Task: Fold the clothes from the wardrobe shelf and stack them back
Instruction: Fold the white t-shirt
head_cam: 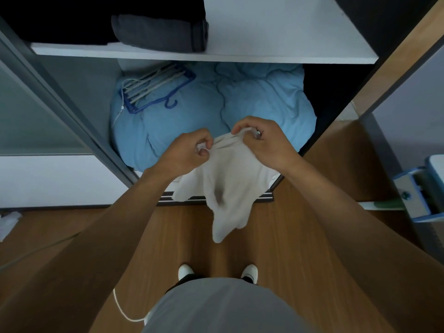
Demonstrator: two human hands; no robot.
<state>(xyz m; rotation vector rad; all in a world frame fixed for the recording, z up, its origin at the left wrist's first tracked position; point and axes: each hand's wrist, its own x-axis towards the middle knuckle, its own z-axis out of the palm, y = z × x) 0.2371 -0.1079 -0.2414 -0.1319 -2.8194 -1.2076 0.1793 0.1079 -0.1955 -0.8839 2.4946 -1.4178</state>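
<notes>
A white garment [228, 188] hangs in the air in front of the open wardrobe, its lower end dangling over the wooden floor. My left hand [189, 150] pinches its top edge on the left. My right hand [262, 143] grips the same edge on the right, the two hands close together. On the white wardrobe shelf [276, 32] above lies a folded dark grey garment [161, 32], with darker clothes [72, 18] stacked to its left.
A light blue duvet [216, 106] fills the wardrobe bottom, with blue and white hangers [153, 87] on it. Sliding door frames stand at left [60, 99] and right [374, 92]. A blue and white box [422, 191] sits at right. My shoes [217, 272] stand on the wooden floor.
</notes>
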